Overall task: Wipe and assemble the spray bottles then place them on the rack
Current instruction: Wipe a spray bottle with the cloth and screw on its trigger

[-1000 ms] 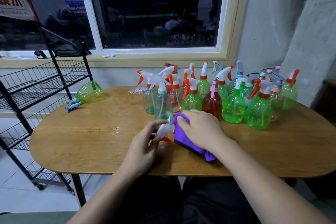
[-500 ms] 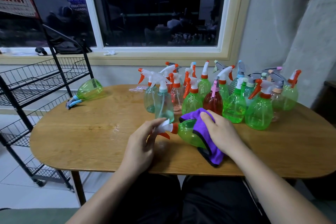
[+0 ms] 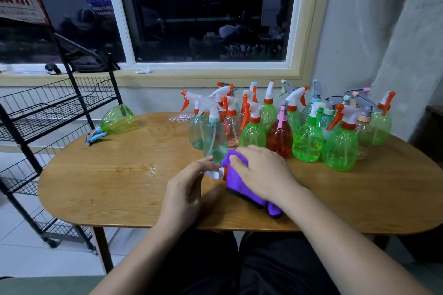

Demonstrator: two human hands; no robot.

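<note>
One bottle [image 3: 224, 173] lies on the table [image 3: 119, 187]: left hand [image 3: 184, 189] pinches its sprayer [image 3: 212, 174] with curled fingers, cloth [image 3: 239, 185] has slid back over the green body to the neck, right hand [image 3: 263, 172] grips cloth; wiping unfinished

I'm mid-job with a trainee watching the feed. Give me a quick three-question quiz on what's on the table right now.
1. True or false: the right hand rests on the purple cloth.
2. The left hand grips: A) the white spray head; B) a red bottle; C) a rack shelf.
3. Fill in: the green bottle near the black rack lies on the table on its ____.
Key: 1 true; 2 A; 3 side.
</note>
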